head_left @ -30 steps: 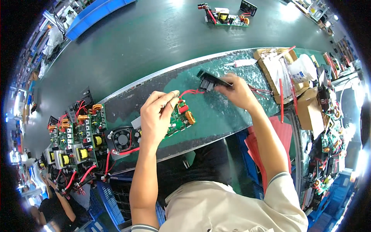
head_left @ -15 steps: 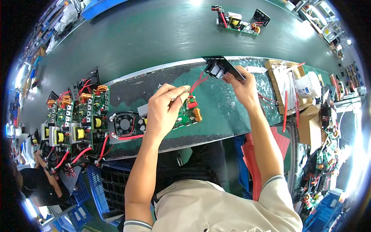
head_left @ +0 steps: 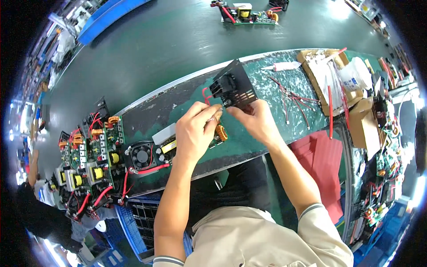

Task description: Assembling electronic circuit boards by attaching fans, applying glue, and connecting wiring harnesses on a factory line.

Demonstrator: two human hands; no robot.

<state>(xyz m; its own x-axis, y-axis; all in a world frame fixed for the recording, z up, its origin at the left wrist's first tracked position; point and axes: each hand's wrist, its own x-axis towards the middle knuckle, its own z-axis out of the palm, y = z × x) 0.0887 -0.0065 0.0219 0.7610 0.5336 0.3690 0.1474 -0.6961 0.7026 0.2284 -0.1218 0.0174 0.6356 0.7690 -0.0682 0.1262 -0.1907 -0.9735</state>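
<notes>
My right hand (head_left: 257, 121) grips the lower edge of a black slotted end panel (head_left: 242, 84), which is tilted with its black socket parts facing left. A loop of red wire (head_left: 206, 94) runs down from the panel toward my left hand (head_left: 195, 129). The left thumb and fingers are pinched together just below the panel, close to the right fingertips; what lies between them is too small to make out. Beneath the left hand lies a green circuit board with a copper coil (head_left: 221, 133), partly hidden. A black fan (head_left: 142, 155) and a thick red cable (head_left: 153, 170) sit at its left end.
Several upright circuit boards (head_left: 95, 151) crowd the bench's left end. Loose thin wires (head_left: 294, 99), a white tube (head_left: 284, 66) and a carton (head_left: 311, 66) lie to the right. Red sheets (head_left: 318, 164) hang near the front edge. Another board (head_left: 249, 18) rests on the far green surface.
My right hand has brought the panel down and left to my left hand, turning its slotted face into view. The loose wires are now more exposed. The whole view has shifted somewhat.
</notes>
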